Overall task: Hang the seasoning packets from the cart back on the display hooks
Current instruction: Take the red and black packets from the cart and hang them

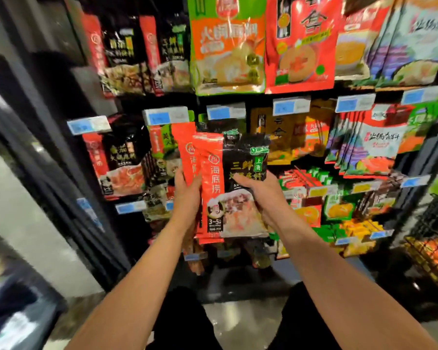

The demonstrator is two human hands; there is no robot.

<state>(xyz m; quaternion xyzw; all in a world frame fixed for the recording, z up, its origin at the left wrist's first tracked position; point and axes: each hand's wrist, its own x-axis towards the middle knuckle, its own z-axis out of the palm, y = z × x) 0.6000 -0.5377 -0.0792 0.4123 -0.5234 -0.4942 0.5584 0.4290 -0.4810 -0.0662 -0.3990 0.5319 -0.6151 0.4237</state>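
The left hand (187, 195) is gripping the left edge of a small stack of seasoning packets (228, 188), fingers curled round the red strip of the front one. The right hand (257, 189) is grasping the same stack from the other side, thumb lying across the black face and fingers hidden behind it. Between the two hands the packets are standing upright, held up in front of the middle row of the display rack (379, 90), with at least one more red-edged packet peeking out behind the front one on the left.

To do this step well, the stack probably needs squaring up so that the hanging holes at the top edges are lining up; those holes are too blurred to make out here. Then the tops should be going toward a hook whose goods match. The matching black and red packets (122, 162) are hanging just to the left of the left hand, and more of the kind are showing in the row above. The hooks themselves are hidden behind the goods and the blue price tags (225, 112), so the person may be needing to feel for the tip while one hand is steadying the stack from below.

Outward from the hands, orange and green packets (228, 46) are hanging higher up. The cart is not clearly showing.
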